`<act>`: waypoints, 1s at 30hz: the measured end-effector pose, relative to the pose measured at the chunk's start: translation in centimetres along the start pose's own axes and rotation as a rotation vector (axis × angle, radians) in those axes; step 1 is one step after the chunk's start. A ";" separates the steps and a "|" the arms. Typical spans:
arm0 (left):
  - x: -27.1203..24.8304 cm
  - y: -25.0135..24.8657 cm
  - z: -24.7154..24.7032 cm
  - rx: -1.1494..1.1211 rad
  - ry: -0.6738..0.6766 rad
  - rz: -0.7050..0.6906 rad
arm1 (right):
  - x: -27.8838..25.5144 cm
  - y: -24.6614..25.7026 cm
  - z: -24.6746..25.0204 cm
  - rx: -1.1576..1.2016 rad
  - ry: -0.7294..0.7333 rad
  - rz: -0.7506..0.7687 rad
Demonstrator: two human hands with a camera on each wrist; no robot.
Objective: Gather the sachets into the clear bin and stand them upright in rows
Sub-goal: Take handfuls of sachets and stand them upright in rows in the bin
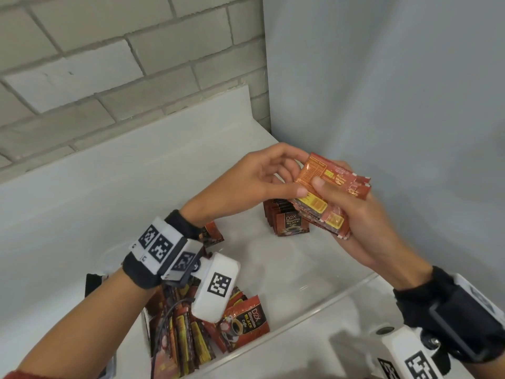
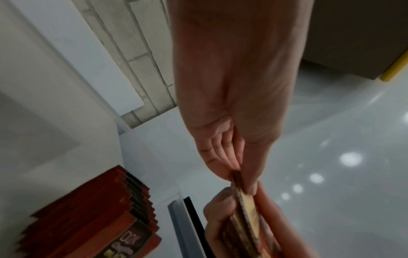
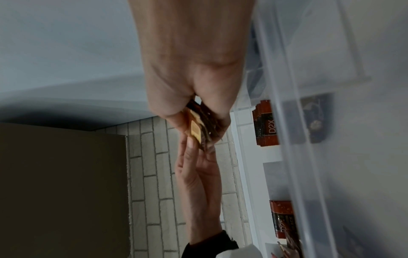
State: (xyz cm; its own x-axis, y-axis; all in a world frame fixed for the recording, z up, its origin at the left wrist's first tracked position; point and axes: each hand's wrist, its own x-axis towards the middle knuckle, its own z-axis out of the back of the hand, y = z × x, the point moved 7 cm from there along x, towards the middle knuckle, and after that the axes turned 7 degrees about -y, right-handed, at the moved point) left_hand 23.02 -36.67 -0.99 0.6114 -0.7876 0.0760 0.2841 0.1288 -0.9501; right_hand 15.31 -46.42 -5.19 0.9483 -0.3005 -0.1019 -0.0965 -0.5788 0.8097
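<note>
A clear bin [image 1: 328, 299] sits on the white counter. In its far right corner a row of red sachets [image 1: 289, 220] stands upright, also seen in the left wrist view [image 2: 88, 218] and through the bin wall [image 3: 287, 122] as the same row [image 3: 264, 125]. Several loose sachets [image 1: 218, 329] lie heaped at the bin's near left end. Above the bin my right hand [image 1: 338, 184] grips a fanned stack of sachets [image 1: 328, 212], thumb on top. My left hand [image 1: 300, 173] pinches the top sachet [image 1: 314, 170] of that stack between thumb and fingers [image 2: 220, 167].
A grey brick wall [image 1: 109, 77] runs behind the counter and a smooth blue-grey panel [image 1: 382, 91] closes the right side. One sachet [image 1: 210, 233] lies under my left wrist. A brown box [image 3: 61, 183] shows in the right wrist view.
</note>
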 end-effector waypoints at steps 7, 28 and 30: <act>-0.4 -1.7 1.2 -0.024 -0.070 -0.134 | 0.4 -1.2 -0.4 -0.044 0.084 -0.106; -0.7 -1.0 0.8 -0.008 -0.065 -0.127 | -0.2 -1.2 0.1 -0.120 0.040 -0.201; -0.8 -0.8 1.1 -0.028 -0.115 -0.068 | -0.2 -1.0 0.1 -0.118 0.032 -0.179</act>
State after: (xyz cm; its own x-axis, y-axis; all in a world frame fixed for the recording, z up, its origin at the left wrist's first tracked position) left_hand 23.12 -35.48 0.04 0.6728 -0.7193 0.1730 0.3077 0.0594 -0.9496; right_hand 15.17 -45.88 -6.04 0.9564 -0.1759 -0.2332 0.1085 -0.5272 0.8428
